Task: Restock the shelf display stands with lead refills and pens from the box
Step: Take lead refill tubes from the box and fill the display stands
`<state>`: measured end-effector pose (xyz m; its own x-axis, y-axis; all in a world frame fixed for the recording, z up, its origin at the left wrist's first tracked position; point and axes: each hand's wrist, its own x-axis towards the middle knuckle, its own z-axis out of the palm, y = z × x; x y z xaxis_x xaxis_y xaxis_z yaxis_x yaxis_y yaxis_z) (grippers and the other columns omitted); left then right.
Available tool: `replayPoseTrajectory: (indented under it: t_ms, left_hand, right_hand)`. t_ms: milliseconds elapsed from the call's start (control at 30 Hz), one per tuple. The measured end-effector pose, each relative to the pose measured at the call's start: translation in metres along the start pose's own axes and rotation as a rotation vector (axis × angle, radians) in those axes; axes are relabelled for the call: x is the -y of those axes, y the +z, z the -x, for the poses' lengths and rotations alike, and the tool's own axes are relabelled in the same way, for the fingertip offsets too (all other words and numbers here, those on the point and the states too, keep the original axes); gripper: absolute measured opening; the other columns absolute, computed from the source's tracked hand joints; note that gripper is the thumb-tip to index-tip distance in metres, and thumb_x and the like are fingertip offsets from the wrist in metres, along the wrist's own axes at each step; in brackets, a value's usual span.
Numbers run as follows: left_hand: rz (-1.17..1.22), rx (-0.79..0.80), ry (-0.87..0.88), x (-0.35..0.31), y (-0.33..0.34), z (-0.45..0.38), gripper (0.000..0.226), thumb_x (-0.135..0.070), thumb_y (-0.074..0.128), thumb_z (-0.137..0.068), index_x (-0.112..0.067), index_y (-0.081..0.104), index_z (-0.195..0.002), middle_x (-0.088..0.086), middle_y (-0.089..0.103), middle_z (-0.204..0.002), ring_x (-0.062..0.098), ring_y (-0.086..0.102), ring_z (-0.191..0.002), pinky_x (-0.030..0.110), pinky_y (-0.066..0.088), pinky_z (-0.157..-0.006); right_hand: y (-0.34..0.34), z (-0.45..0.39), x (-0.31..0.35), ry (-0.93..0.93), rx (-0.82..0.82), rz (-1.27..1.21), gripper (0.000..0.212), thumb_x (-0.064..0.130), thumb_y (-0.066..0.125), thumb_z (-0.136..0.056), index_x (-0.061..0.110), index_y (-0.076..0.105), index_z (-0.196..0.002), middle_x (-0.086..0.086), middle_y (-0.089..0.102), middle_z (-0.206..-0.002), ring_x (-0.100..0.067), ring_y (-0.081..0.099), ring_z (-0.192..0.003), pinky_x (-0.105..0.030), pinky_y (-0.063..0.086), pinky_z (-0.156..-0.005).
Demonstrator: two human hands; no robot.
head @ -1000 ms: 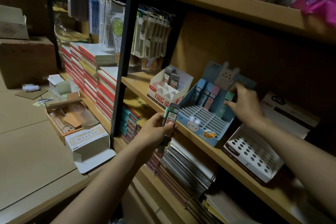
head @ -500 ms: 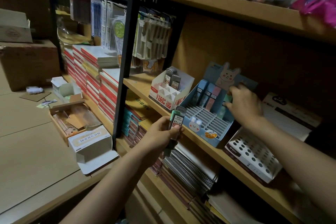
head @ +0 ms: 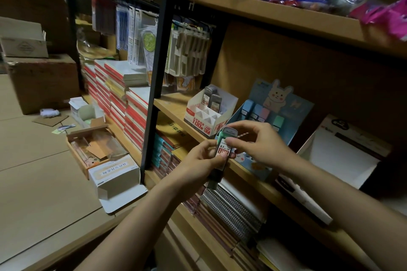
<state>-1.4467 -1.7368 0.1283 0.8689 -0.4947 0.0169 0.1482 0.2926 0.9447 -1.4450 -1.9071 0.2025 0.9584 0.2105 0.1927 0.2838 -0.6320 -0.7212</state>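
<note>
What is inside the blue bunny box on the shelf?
The blue bunny display stand holds a few pastel lead refill cases standing in its back row: blue, pink and green ones. Its lower slots are covered by the right hand and left hand.

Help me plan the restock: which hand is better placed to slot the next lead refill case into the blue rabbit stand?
Probably the right hand. It pinches the top lead refill case and sits nearest the blue rabbit stand, just in front of it. The left hand grips the bundle from below, farther from the stand.
</note>
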Motion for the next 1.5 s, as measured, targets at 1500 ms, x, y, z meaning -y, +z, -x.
replayPoseTrajectory:
  t_ms: [1500]
  left_hand:
    - [0.048, -0.333, -0.059, -0.006, -0.064, -0.017, 0.021, -0.010, 0.045, -0.100, -0.017, 0.053, -0.119, 0.005, 0.059, -0.090, 0.014, 0.058, -0.082, 0.026, 0.048, -0.073]
  right_hand:
    - [-0.001, -0.164, -0.026, -0.076, -0.344, 0.835, 0.022, 0.027, 0.068, -0.089, 0.017, 0.069, -0.109, -0.004, 0.068, -0.105, -0.023, 0.065, -0.095, -0.038, 0.057, -0.075]
